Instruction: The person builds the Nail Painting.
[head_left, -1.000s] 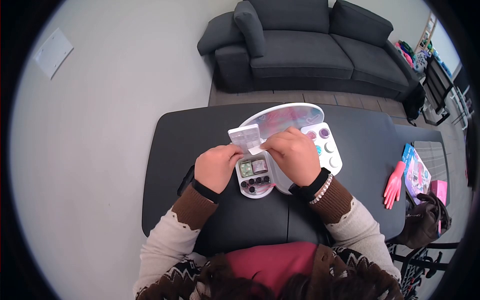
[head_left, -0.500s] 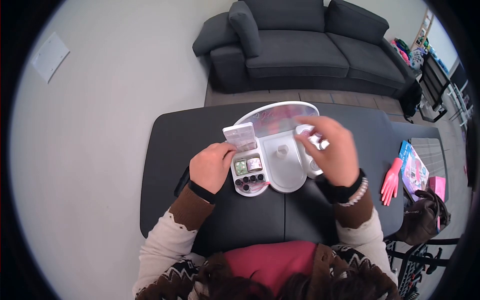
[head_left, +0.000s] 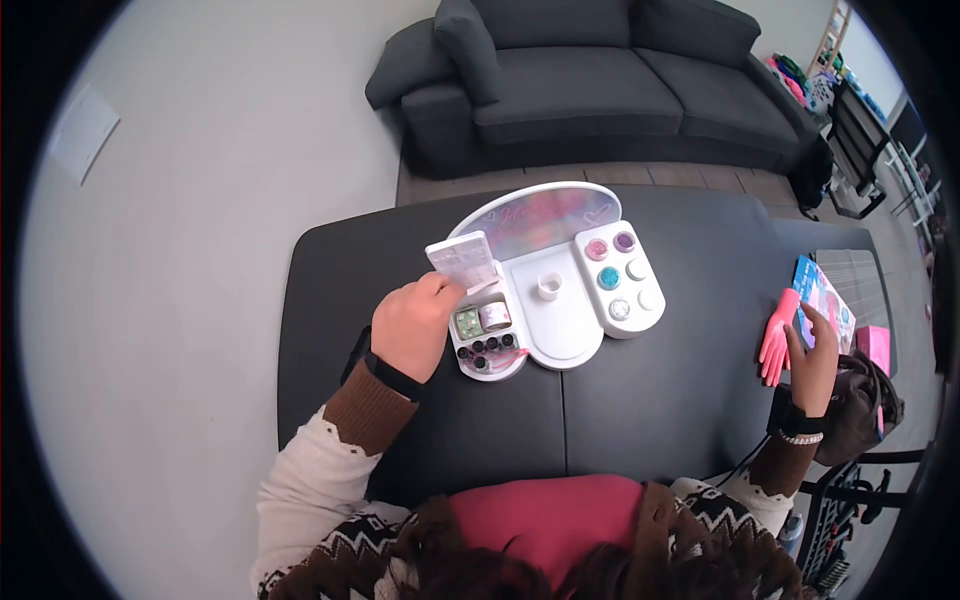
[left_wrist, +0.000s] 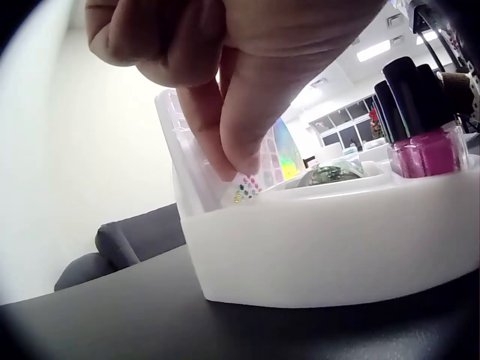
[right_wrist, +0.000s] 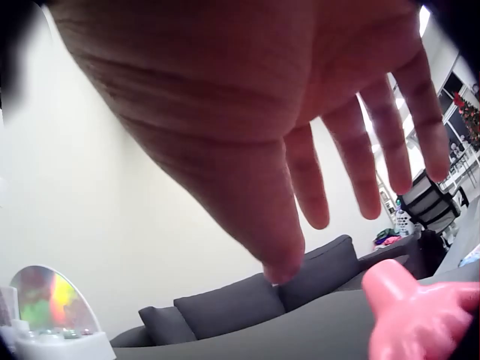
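Observation:
My left hand [head_left: 412, 325] is at the left section of a white manicure station [head_left: 557, 352], beside an upright clear compartment case [head_left: 463, 260]. In the left wrist view its thumb and forefinger [left_wrist: 238, 154] pinch the edge of a sheet of small coloured gems [left_wrist: 246, 189]; the hand partly hides it. Rolls [head_left: 494, 316] and small black-capped bottles [head_left: 480, 345] sit in the same section. My right hand [head_left: 815, 365], fingers spread and empty, hovers beside the pink model hand [head_left: 777, 338] at the table's right side.
A small white cup [head_left: 549, 286] stands on the station's middle. Glitter pots [head_left: 609, 278] fill the right section. Right of the model hand lie a printed package [head_left: 825, 305], a pink box [head_left: 873, 350] and a dark bag [head_left: 862, 405]. A grey sofa [head_left: 590, 90] stands beyond.
My right hand has left the clear case and moved far right, to beside the pink model hand. My left hand has stayed at the case. The small cup has come into view.

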